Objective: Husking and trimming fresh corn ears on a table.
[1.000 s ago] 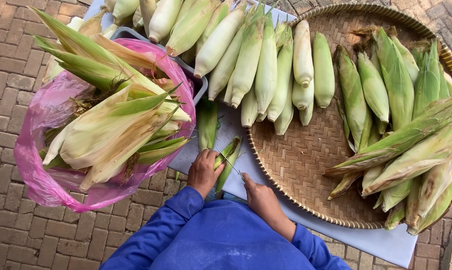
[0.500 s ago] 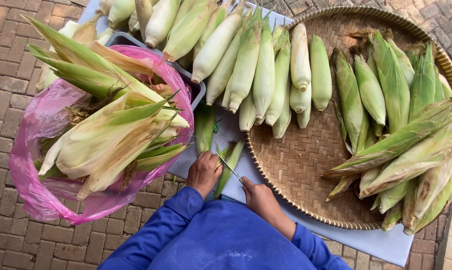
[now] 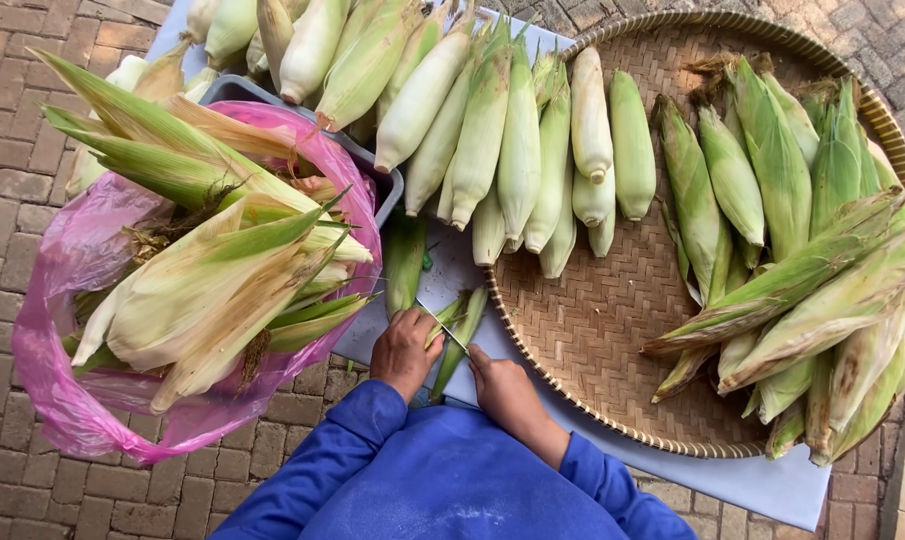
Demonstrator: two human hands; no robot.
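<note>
The left hand (image 3: 404, 350) grips a husk (image 3: 459, 335). Its long axis runs up-right, tip away. The right hand (image 3: 500, 380) pinches a knife (image 3: 440, 326) across it.

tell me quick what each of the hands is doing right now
Left hand: closed around the green ear of corn on the white sheet.
Right hand: closed on a thin knife, its blade across that ear.

woven round tray (image 3: 612, 350), pink bag of husks (image 3: 82, 260), brick paving (image 3: 2, 130)
</note>
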